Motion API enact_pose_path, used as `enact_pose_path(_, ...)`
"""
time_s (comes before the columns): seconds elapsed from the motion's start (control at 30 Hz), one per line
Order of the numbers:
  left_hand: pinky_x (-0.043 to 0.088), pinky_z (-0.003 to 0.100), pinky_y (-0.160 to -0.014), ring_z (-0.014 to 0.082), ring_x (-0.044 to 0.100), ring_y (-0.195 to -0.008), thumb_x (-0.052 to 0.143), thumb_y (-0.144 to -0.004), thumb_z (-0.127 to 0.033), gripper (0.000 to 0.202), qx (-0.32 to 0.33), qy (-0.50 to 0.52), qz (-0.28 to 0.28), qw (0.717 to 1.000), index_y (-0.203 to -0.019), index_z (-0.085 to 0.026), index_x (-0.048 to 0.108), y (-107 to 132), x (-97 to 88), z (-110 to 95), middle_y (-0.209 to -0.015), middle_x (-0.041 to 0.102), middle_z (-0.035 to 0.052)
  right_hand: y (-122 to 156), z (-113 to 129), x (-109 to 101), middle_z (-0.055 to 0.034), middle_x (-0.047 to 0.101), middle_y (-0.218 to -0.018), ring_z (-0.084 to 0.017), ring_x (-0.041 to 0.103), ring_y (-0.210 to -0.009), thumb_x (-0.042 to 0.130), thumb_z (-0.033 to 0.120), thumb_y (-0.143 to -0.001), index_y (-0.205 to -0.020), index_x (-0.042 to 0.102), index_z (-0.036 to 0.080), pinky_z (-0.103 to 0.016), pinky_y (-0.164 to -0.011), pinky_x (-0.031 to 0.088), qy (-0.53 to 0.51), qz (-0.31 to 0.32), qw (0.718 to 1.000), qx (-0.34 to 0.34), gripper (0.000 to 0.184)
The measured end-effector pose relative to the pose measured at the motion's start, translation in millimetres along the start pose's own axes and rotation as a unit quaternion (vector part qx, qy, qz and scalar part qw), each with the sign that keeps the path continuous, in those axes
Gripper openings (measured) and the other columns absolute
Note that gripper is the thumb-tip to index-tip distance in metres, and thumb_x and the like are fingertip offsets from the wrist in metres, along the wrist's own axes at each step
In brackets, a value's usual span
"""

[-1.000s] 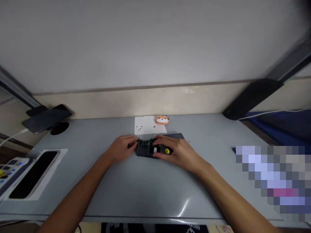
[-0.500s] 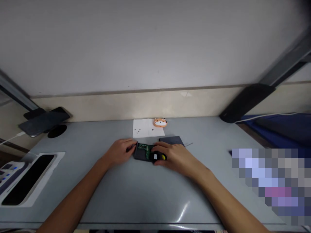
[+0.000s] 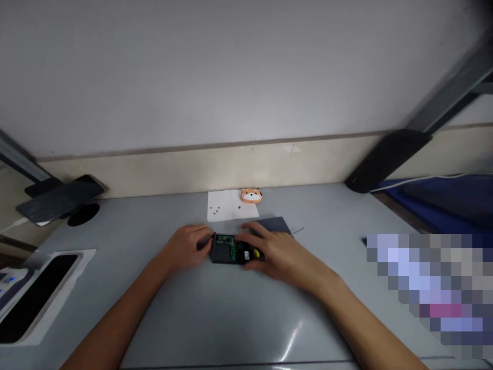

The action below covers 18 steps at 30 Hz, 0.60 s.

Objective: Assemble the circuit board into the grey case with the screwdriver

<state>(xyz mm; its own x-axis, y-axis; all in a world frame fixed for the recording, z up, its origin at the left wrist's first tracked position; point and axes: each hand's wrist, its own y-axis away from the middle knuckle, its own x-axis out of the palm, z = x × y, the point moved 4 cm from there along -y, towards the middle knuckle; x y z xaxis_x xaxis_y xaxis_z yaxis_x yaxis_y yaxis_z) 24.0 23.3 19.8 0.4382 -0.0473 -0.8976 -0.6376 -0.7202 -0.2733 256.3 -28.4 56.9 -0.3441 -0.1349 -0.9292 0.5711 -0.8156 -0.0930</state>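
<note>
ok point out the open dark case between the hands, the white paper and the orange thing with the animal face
Open dark case [image 3: 222, 252]: head view, on the plain dark area in its left part.
White paper [image 3: 228, 207]: head view, on its bare middle.
Orange animal-face thing [image 3: 251, 196]: head view, on its front.

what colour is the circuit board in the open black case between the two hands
The circuit board is green, seen in the head view.

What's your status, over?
Left hand at left end of device; right hand around right end. Device open, green board showing. Dark panel just beyond right hand.
</note>
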Motion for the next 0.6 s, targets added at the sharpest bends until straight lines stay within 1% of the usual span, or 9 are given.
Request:
enact_pose_path(0.07, 0.044, 0.027, -0.066, 0.0156, 0.06, -0.069, 0.054, -0.088, -0.013, 0.015, -0.023, -0.001, 0.014, 1.0, -0.094, -0.021, 0.066, -0.2, -1.2, 1.0, -0.077, 0.066, -0.0011, 1.9, 2.1, -8.7, -0.01, 0.041, -0.159, -0.027, 0.07, -0.1, 0.064, 0.037, -0.094, -0.152, 0.042, 0.035, -0.042, -0.081, 0.057, -0.041, -0.043, 0.998, 0.0, 0.062)
enact_pose_path(0.13, 0.043, 0.027, -0.065, 0.0146, 0.059, -0.067, 0.052, -0.083, -0.008, 0.018, -0.051, -0.002, 0.012, 0.999, -0.088, -0.022, 0.064, -0.2, -3.6, 2.8, -0.077, 0.066, -0.0023, 4.6, 1.2, -20.5, -0.0111, 0.044, -0.155, -0.026, 0.066, -0.105, 0.055, 0.027, -0.097, -0.156, 0.034, 0.033, -0.042, -0.085, 0.057, -0.081, -0.115, 0.99, 0.005, 0.063)
enact_pose_path(0.17, 0.043, 0.027, -0.066, 0.0145, 0.058, -0.067, 0.051, -0.082, -0.006, 0.019, -0.064, -0.004, -0.004, 0.998, -0.085, -0.021, 0.062, -0.3, -5.9, 2.9, -0.077, 0.065, -0.0023, 6.5, -0.8, -26.5, -0.0114, 0.051, -0.147, -0.025, 0.066, -0.104, 0.051, 0.023, -0.097, -0.155, 0.035, 0.032, -0.041, -0.085, 0.056, -0.096, -0.155, 0.983, 0.01, 0.06)
enact_pose_path(0.23, 0.045, 0.029, -0.07, 0.0156, 0.058, -0.071, 0.05, -0.085, -0.008, 0.017, -0.073, -0.002, -0.056, 0.996, -0.083, -0.021, 0.061, -0.8, -11.3, -1.0, -0.078, 0.064, -0.0009, 10.6, -6.9, -37.2, -0.0097, 0.062, -0.125, -0.022, 0.064, -0.093, 0.048, 0.018, -0.097, -0.144, 0.045, 0.029, -0.038, -0.078, 0.055, -0.112, -0.225, 0.968, 0.021, 0.048)
enact_pose_path(0.33, 0.048, 0.034, -0.087, 0.0197, 0.059, -0.093, 0.05, -0.094, -0.015, 0.015, -0.023, 0.034, -0.104, 0.994, -0.095, -0.021, 0.064, -3.4, -12.9, -20.7, -0.093, 0.067, 0.0032, 15.1, -15.8, -47.9, -0.0057, 0.063, -0.103, -0.019, 0.06, -0.081, 0.052, 0.019, -0.098, -0.118, 0.057, 0.026, -0.033, -0.07, 0.05, -0.122, -0.291, 0.949, 0.017, 0.022)
enact_pose_path(0.4, 0.044, 0.039, -0.102, 0.0223, 0.056, -0.112, 0.056, -0.096, -0.02, 0.02, 0.001, 0.06, -0.074, 0.995, -0.114, -0.024, 0.064, -6.6, -5.9, -36.6, -0.114, 0.067, 0.0046, 16.5, -19.6, -52.4, -0.0048, 0.062, -0.099, -0.018, 0.06, -0.081, 0.054, 0.018, -0.097, -0.109, 0.057, 0.025, -0.032, -0.07, 0.048, -0.122, -0.321, 0.939, 0.002, 0.014)
enact_pose_path(0.47, 0.039, 0.043, -0.112, 0.0254, 0.049, -0.126, 0.068, -0.091, -0.029, 0.045, 0.013, 0.07, -0.021, 0.997, -0.134, -0.027, 0.056, -9.8, 4.9, -50.0, -0.133, 0.062, 0.0043, 17.1, -21.6, -55.3, -0.0049, 0.062, -0.097, -0.019, 0.06, -0.082, 0.055, 0.018, -0.097, -0.106, 0.057, 0.024, -0.033, -0.072, 0.047, -0.114, -0.345, 0.932, -0.014, 0.011)
enact_pose_path(0.53, 0.037, 0.044, -0.114, 0.0266, 0.047, -0.13, 0.074, -0.087, -0.031, 0.059, 0.013, 0.08, 0.015, 0.997, -0.141, -0.028, 0.051, -12.4, 14.3, -57.0, -0.139, 0.06, 0.004, 18.4, -22.6, -56.8, -0.0049, 0.061, -0.093, -0.02, 0.058, -0.082, 0.055, 0.02, -0.097, -0.103, 0.058, 0.024, -0.035, -0.073, 0.045, -0.089, -0.374, 0.923, -0.023, 0.007)
enact_pose_path(0.6, 0.039, 0.044, -0.112, 0.026, 0.05, -0.127, 0.075, -0.087, -0.03, 0.059, 0.001, 0.095, 0.038, 0.995, -0.141, -0.029, 0.052, -14.1, 20.8, -57.5, -0.137, 0.061, 0.0031, 20.6, -23.4, -56.6, -0.0035, 0.059, -0.083, -0.02, 0.056, -0.077, 0.055, 0.023, -0.097, -0.096, 0.06, 0.023, -0.036, -0.07, 0.043, -0.07, -0.402, 0.913, -0.021, 0.005)
